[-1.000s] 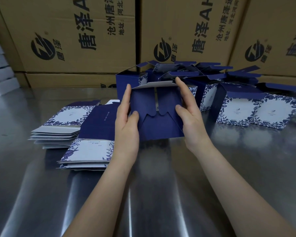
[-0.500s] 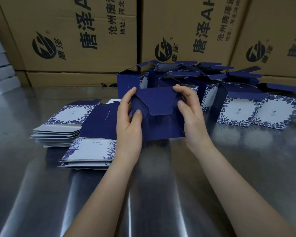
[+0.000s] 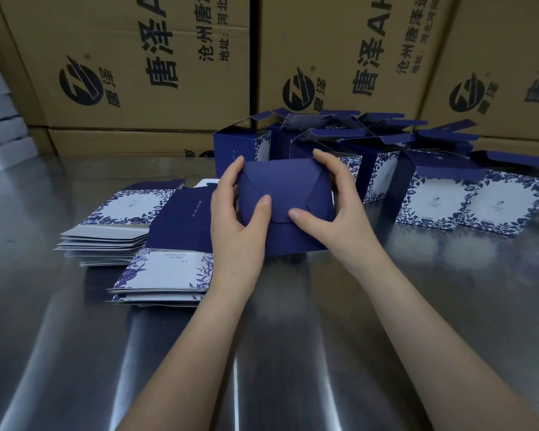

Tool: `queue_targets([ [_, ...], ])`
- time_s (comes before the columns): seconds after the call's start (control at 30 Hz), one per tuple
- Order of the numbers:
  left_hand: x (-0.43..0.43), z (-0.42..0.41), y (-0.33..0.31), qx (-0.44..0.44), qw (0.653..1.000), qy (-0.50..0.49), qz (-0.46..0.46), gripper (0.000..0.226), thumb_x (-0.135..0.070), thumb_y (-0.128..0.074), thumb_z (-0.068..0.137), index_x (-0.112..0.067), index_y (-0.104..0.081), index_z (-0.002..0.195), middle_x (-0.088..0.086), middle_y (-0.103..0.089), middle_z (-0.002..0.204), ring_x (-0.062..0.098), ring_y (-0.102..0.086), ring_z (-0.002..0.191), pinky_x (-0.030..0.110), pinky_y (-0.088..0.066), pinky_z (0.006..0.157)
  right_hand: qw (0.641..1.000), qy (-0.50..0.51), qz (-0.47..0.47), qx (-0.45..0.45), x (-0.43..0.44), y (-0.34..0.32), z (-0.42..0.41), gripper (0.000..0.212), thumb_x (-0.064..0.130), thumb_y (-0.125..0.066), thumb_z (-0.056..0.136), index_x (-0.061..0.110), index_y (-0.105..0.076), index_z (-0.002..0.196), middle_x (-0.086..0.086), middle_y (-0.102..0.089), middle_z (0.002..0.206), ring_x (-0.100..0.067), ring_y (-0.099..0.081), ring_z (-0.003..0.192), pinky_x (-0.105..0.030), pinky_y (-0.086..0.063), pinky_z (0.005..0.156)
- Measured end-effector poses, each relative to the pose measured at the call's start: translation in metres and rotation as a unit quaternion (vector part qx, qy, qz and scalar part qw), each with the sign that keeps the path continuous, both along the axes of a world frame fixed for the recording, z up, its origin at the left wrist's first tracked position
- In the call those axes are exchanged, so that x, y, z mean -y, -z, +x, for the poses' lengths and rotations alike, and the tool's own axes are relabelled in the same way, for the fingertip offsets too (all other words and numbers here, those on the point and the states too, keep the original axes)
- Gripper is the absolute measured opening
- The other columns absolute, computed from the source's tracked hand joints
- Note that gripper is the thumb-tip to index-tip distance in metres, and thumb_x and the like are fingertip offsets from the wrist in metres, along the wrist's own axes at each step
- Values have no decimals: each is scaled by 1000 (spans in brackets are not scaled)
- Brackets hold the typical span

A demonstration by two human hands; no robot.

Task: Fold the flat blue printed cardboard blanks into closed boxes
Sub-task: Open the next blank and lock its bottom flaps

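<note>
Both hands, left hand (image 3: 237, 209) and right hand (image 3: 336, 200), grip the dark blue cardboard box (image 3: 285, 194), thumbs pressing interlocked bottom flaps; press evenly until they seat flat.

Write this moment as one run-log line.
state: blue box end folded shut | left hand: grips box, thumb on flaps | right hand: grips box, thumb on flaps

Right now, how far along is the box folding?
Done: a cluster of erected boxes stands behind, top flaps up, so not closed. In hand: left hand and right hand grip one navy box, thumbs pressing its interlocked end flaps flat. Left: two stacks of flat blanks on the person's left.
</note>
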State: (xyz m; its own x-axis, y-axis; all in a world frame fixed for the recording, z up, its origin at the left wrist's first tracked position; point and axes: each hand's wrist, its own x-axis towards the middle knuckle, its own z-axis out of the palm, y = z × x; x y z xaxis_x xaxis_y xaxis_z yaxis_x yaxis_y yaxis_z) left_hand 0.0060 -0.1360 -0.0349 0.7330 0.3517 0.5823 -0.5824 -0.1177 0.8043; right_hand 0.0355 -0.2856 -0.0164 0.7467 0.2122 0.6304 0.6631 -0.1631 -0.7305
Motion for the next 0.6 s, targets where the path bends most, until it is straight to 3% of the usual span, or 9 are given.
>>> queue_targets([
  [0.1,0,-1,-2,-13,1000,-5,11,64,-25,-60,90,-40,-38,148,-26,-43,139,3,-42,135,43,-39,113,1000,17,-20,-8,0,-1,0,85,14,-79,79,30,-31,148,16,-32,150,0,-31,138,-38,-36,113],
  [0.27,-1,-3,-1,-36,999,-4,39,80,-24,-63,80,-43,-31,150,-44,-36,127,-5,-37,133,40,-38,114,999,35,-22,-16,0,-1,1,91,18,-80,79,32,-26,151,17,-28,153,1,-28,140,-40,-36,113],
  [0.4,0,-4,0,-39,997,-5,60,84,-8,-69,84,-41,-30,150,-39,-32,133,1,-34,138,42,-36,116,998,63,-24,4,-1,0,3,88,16,-80,77,27,-30,149,16,-32,151,2,-29,138,-39,-37,112],
  [0.6,2,-2,3,-26,996,-47,66,82,-5,-71,83,-36,-33,149,-27,-37,139,0,-36,137,39,-36,116,994,105,-18,30,-6,4,3,82,13,-82,74,26,-38,142,19,-38,140,5,-35,132,-38,-39,109],
])
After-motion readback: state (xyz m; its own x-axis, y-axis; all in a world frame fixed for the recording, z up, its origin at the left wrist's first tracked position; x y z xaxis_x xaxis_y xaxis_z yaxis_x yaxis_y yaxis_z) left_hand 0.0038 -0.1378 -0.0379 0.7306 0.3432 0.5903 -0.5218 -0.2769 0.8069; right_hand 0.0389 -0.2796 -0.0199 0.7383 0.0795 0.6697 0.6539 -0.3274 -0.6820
